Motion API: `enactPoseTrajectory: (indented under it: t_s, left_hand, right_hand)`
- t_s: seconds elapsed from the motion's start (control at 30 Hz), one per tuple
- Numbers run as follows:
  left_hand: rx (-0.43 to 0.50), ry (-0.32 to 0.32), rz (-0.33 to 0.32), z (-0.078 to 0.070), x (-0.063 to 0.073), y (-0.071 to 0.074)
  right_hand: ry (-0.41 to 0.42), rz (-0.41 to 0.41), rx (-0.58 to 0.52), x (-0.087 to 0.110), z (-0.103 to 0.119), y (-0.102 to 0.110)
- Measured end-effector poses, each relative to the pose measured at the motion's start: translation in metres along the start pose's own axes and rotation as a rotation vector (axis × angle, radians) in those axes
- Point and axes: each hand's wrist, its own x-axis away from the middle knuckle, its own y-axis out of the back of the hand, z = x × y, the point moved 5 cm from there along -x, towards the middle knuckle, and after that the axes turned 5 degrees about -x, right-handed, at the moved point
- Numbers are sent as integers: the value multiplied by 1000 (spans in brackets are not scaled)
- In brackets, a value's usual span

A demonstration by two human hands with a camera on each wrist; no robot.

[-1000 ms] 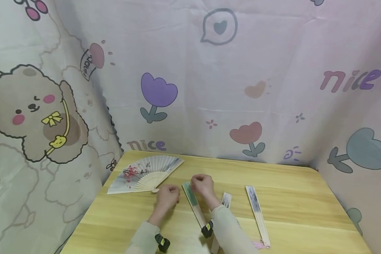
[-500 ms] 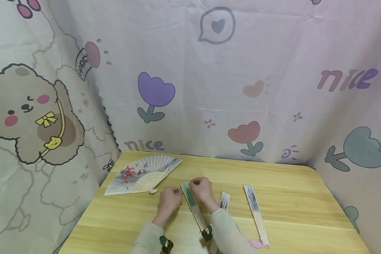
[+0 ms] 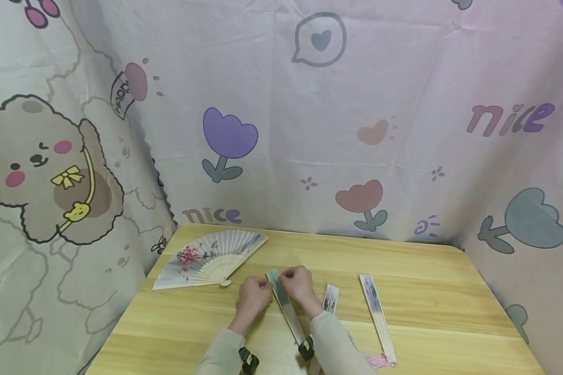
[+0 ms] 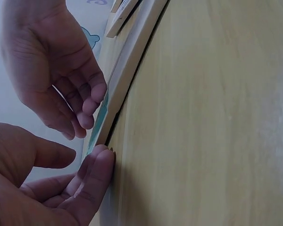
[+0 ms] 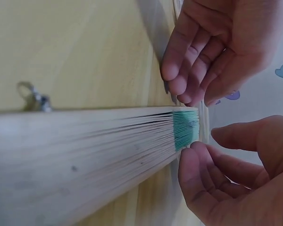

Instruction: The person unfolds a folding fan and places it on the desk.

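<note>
The closed green fan lies on the bench between the two hands, its green end at the far side. The left hand is at its left edge and the right hand at its right edge; both have loosely bent fingers with the thumbs standing apart, so neither seems to grip it. In the right wrist view the right fingertips appear to meet the green pleats; whether the left ones touch is hard to say.

Working at this end well probably calls for taking only the outermost rib on each side, with light, equal force (thin pleats like these look easy to crease), and keeping the near end settled on the bench.

That near end is hardest to follow: in the head view a black wrist device covers its foot, and the right wrist view shows a small metal loop beside the fan, too blurred to read. The right sleeve hides the middle of a white closed fan.
</note>
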Motion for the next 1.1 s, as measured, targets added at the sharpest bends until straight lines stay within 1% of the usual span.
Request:
enactPoseTrajectory:
  t_s: [0.1,0.3,0.37,0.47,0.6,0.7,0.9,1.0,1.1]
  left_hand:
    - [25,9,14,1,-2,-3]
    - [37,37,34,4,-4,-6]
    - [39,30,38,5,-5,-7]
    - [54,29,41,5,-5,-9]
    - [79,43,34,4,-5,-8]
    - [112,42,29,1,-5,-8]
    - [236,6,19,-1,-6,-7]
    - [288,-8,6,-2,-7,-6]
    - [344,-12,-2,-3,-9,-4]
  right_hand:
    - [0,4,8,0,-2,0]
    - [12,5,45,1,-6,-2]
    - [16,4,51,1,-7,-3]
    - [14,10,52,1,-7,-3]
    - [14,16,29,1,-3,-3]
    - [16,9,12,0,-2,-2]
    - [19,-5,-14,-2,0,1]
    - [14,-1,-44,-3,2,3]
    - [-11,18,-100,-3,5,5]
